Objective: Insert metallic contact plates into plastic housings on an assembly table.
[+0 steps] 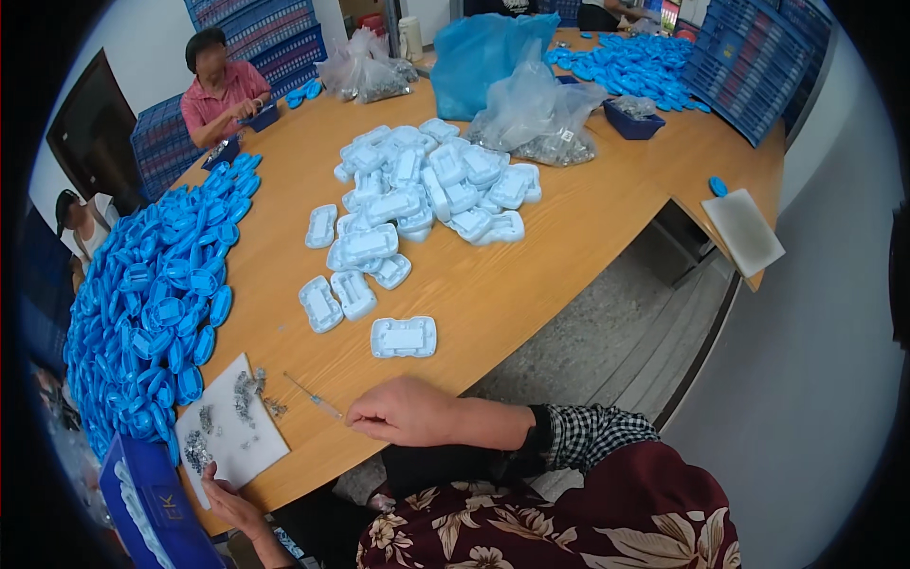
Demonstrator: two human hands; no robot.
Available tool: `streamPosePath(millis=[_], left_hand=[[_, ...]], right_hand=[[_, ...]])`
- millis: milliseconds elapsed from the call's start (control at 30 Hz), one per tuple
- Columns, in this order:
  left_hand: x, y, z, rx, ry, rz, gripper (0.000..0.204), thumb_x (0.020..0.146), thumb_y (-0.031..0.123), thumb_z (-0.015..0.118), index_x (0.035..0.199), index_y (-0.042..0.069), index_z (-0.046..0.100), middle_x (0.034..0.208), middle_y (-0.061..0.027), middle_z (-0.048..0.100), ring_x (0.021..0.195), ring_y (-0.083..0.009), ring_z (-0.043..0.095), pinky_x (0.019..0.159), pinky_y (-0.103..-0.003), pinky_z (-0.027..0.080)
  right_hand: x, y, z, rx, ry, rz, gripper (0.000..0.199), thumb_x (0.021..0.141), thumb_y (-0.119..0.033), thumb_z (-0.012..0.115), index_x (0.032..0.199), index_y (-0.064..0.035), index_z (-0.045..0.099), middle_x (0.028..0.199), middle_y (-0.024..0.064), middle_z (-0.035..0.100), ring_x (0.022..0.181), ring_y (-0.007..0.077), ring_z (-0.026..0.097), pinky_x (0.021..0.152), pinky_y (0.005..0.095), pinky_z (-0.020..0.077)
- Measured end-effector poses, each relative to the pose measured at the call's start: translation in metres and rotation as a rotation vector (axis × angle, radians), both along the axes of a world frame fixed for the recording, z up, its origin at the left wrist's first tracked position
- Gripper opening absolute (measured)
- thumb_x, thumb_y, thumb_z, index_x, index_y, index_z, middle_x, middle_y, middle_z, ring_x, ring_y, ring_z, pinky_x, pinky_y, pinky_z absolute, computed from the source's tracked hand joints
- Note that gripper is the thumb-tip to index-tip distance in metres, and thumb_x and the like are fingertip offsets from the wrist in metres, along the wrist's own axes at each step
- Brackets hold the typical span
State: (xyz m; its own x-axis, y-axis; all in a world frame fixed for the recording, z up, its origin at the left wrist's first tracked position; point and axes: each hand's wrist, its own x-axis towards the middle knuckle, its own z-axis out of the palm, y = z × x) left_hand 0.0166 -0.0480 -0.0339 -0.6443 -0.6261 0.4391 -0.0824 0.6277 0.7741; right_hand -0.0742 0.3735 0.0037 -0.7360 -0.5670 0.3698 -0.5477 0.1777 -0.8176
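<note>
My left hand (233, 503) is at the near edge of a white board (256, 453), its fingers stretched out beside a small heap of metal parts (196, 450). More tiny metal pieces (244, 398) lie scattered on the board. Over the table's front edge, my right hand (403, 410) is closed with its fingertips together; whatever they may hold is hidden. Just left of those fingertips lies a thin screwdriver (325, 407) with a clear handle. A single pale blue plastic casing (404, 337) rests beyond my right hand, its hollow side up.
Many pale blue casings (398, 204) are piled mid-table. Bright blue shells (156, 303) heap up at left, above a blue crate (156, 507). Plastic bags (537, 119) of metal parts stand farther back. A person in a pink shirt (223, 95) works at the far left.
</note>
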Motion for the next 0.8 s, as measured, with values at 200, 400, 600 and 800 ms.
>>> streamPosePath(millis=[200,400,600,800], left_hand=[[0.006,-0.012,0.001,0.064,-0.03,0.068,0.044,0.107,0.035,0.038,0.111,0.002,0.068,0.07,0.0065,0.03,0.063,-0.0051,0.028,0.055,-0.024,0.021],[-0.005,0.005,0.001,0.089,0.014,0.108,0.046,0.108,0.038,0.04,0.107,0.001,0.067,0.069,0.0071,0.028,0.062,-0.0041,0.027,0.055,-0.024,0.021],[0.002,-0.029,-0.027,0.017,-0.063,0.132,0.038,0.103,0.033,0.051,0.118,0.002,0.066,0.101,-0.0049,0.046,0.095,-0.0202,0.041,0.083,-0.039,0.032],[0.087,-0.182,-0.126,-0.409,-0.312,0.258,0.04,0.099,0.027,0.063,0.13,0.002,0.065,0.133,-0.0168,0.063,0.128,-0.0363,0.055,0.111,-0.055,0.043]], right_hand=[[-0.003,0.004,0.002,-0.114,-0.094,0.11,0.015,0.092,-0.019,0.065,0.093,-0.0043,0.066,0.081,0.0129,0.067,0.077,0.0346,0.065,0.066,0.0432,0.0507],[-0.014,0.015,0.006,-0.075,-0.18,0.245,0.015,0.094,-0.019,0.062,0.094,-0.0039,0.064,0.085,0.0116,0.067,0.081,0.0335,0.065,0.071,0.0431,0.0508],[-0.012,0.016,0.005,-0.19,-0.216,0.294,0.016,0.092,-0.019,0.063,0.089,-0.0027,0.063,0.078,0.0138,0.066,0.074,0.0351,0.064,0.065,0.0439,0.0481],[-0.01,0.01,0.01,-0.205,-0.288,0.347,0.016,0.094,-0.019,0.062,0.092,-0.0032,0.063,0.081,0.0117,0.066,0.078,0.0337,0.063,0.068,0.0429,0.0479]])
